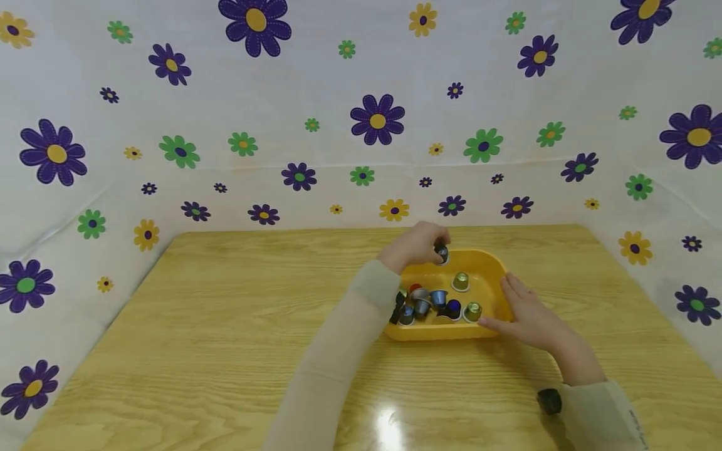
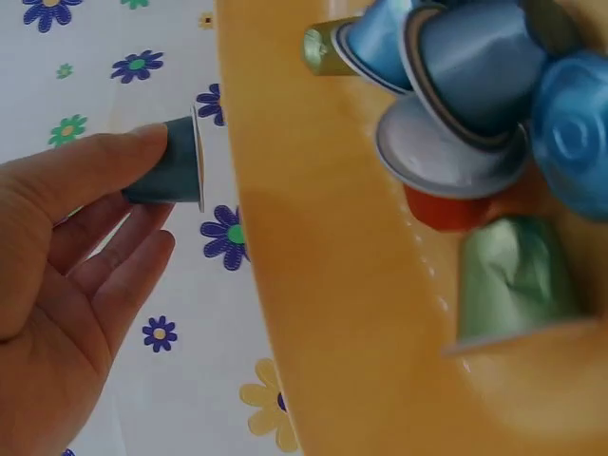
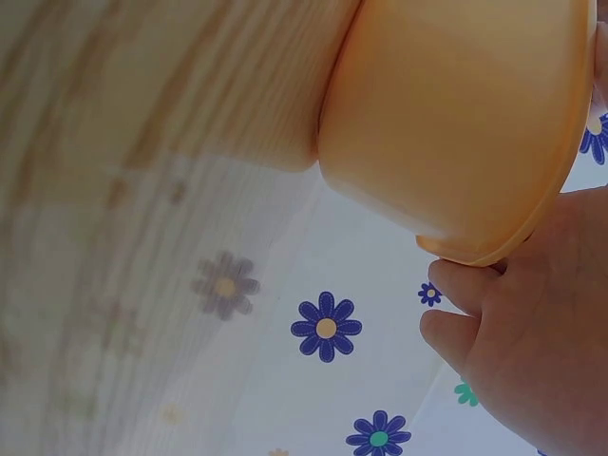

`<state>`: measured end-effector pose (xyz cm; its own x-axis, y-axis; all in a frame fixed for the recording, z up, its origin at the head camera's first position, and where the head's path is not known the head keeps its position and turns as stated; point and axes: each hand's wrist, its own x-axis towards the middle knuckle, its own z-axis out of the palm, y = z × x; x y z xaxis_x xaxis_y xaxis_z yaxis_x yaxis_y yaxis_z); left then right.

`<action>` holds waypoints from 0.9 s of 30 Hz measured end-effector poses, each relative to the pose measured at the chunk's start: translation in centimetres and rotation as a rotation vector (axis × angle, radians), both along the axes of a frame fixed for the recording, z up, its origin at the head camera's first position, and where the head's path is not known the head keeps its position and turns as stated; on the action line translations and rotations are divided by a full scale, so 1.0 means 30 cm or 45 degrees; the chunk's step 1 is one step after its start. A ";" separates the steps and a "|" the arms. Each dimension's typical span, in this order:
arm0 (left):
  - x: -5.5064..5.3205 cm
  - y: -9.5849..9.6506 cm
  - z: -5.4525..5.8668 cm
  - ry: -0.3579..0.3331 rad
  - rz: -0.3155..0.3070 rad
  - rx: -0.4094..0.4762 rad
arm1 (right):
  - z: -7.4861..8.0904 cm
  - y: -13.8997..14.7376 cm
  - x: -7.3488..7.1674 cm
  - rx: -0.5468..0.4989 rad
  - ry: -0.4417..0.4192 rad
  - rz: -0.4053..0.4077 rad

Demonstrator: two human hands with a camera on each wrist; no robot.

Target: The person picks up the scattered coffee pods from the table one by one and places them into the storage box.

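Observation:
My left hand (image 1: 416, 244) pinches a dark teal coffee capsule (image 2: 169, 169) between thumb and fingers, above the far left rim of a yellow plastic tray (image 1: 485, 266). In the left wrist view the capsule lies sideways, its flat lid facing the tray. My right hand (image 1: 533, 322) holds the tray's right end, fingers along the side rim and thumb at the front corner. Inside the tray, coffee capsules heap up at the left, among them a blue one (image 1: 438, 298), a silver one (image 1: 421, 307) and a dented green one (image 2: 513, 275). Two gold-green capsules stand farther right, one (image 1: 460, 282) behind the other (image 1: 473, 311).
The tray stands on a wood-grain table (image 1: 237, 326), right of its middle. A white cloth (image 1: 316, 75) with purple, green and yellow flowers hangs behind the table and along both sides. A small black object (image 1: 549, 401) sits by the right sleeve.

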<state>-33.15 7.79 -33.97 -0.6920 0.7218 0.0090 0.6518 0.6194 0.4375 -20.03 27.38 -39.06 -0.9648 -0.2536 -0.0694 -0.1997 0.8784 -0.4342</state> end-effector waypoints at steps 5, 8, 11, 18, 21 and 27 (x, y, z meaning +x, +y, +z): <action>-0.010 0.009 -0.021 -0.011 0.020 -0.119 | 0.000 0.000 -0.001 -0.003 -0.007 -0.003; -0.015 0.014 -0.038 0.017 0.022 -0.190 | -0.001 0.001 -0.002 0.006 0.012 0.009; -0.017 0.020 -0.056 0.064 0.017 -0.255 | -0.003 0.002 -0.003 0.003 0.020 0.015; -0.009 0.038 -0.085 0.098 0.008 -0.362 | -0.006 0.003 -0.003 -0.002 0.023 0.023; -0.006 0.045 -0.093 0.117 0.003 -0.406 | -0.004 0.004 -0.003 -0.004 0.022 0.021; -0.001 0.056 -0.120 0.086 0.013 -0.460 | -0.002 0.007 -0.002 -0.013 0.013 0.020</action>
<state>-33.20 9.46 -37.56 -0.7059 0.6797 -0.1994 0.6647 0.7329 0.1452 -20.08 27.58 -39.14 -0.9614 -0.2691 -0.0572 -0.2175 0.8707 -0.4411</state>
